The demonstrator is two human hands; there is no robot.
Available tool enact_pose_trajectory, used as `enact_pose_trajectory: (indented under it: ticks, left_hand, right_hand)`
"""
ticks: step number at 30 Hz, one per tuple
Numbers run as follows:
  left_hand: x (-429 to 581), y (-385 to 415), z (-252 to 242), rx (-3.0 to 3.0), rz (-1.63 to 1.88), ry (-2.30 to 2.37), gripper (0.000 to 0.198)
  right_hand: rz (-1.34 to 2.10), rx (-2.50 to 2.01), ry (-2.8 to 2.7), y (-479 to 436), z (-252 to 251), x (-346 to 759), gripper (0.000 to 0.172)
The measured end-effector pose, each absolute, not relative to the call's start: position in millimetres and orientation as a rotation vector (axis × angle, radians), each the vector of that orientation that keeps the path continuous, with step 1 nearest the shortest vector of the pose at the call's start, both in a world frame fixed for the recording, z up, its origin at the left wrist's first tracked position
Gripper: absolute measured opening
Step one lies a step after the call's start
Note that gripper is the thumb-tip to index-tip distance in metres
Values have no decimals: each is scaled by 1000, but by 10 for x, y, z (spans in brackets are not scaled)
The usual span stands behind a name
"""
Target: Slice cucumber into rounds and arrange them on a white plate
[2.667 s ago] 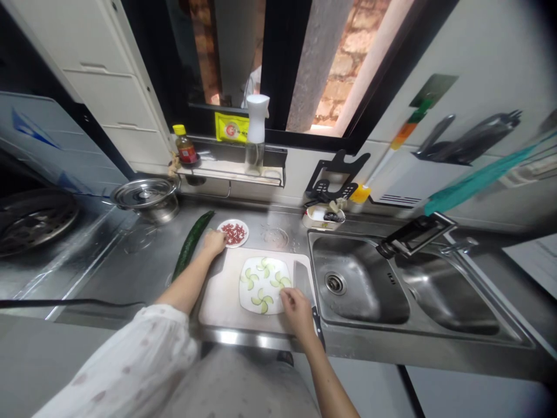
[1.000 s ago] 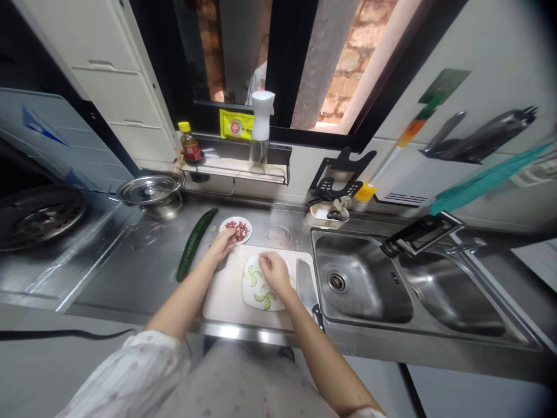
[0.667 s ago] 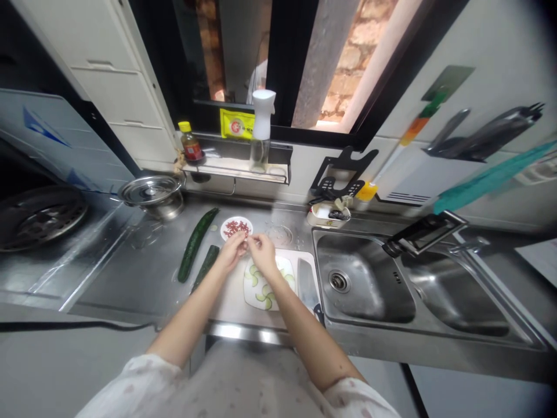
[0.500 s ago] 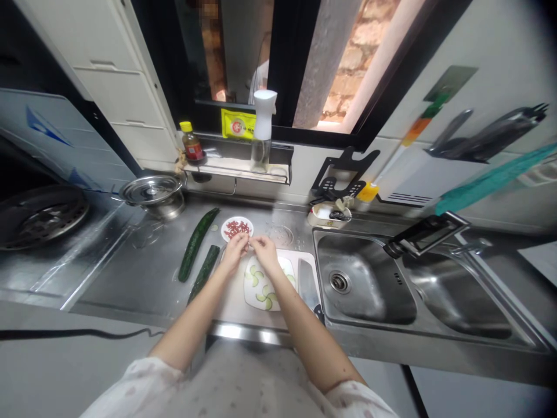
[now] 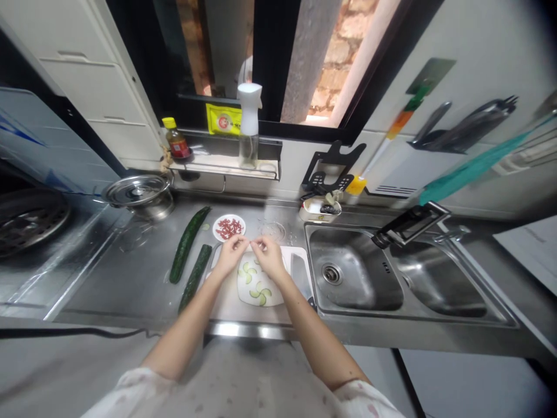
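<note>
My left hand and my right hand come close together above a white plate, fingertips pinched. Anything between those fingertips is too small to make out. Pale green cucumber slices form curved, flower-like patterns on the plate. Under it is a light cutting board, with a knife along its right side, partly hidden by my right arm. Just beyond my left hand, a small white dish holds small red pieces. Two cucumbers, one longer and one shorter, lie to the left.
A lidded steel pot stands at the back left, near a dark pan. On the right is a double sink with a faucet. A wall shelf carries a sauce bottle and a spray bottle.
My hands have moved slightly apart and toward me, with fingertips still pinched. The whole view has shifted, so the counter things appear further left.
</note>
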State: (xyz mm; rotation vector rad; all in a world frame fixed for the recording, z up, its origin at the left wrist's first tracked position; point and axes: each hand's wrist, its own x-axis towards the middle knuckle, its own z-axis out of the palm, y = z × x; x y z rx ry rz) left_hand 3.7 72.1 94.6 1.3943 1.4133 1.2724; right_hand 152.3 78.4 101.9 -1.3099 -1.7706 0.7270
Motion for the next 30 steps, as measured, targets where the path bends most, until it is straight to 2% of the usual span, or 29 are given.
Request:
enact_pose_trajectory:
  ticks: [14, 19, 30]
  left_hand:
    - [162, 695, 942, 1436, 1197, 1440, 22]
    - [127, 686, 791, 1424, 1195, 1539, 20]
    - [227, 715, 408, 1721, 620, 1819, 10]
  right_hand:
    - [664, -1270, -1859, 749, 1021, 1702, 17]
    - [675, -1321, -1913, 784, 897, 1837, 15]
    - [550, -1752, -2222, 755, 439, 1986, 18]
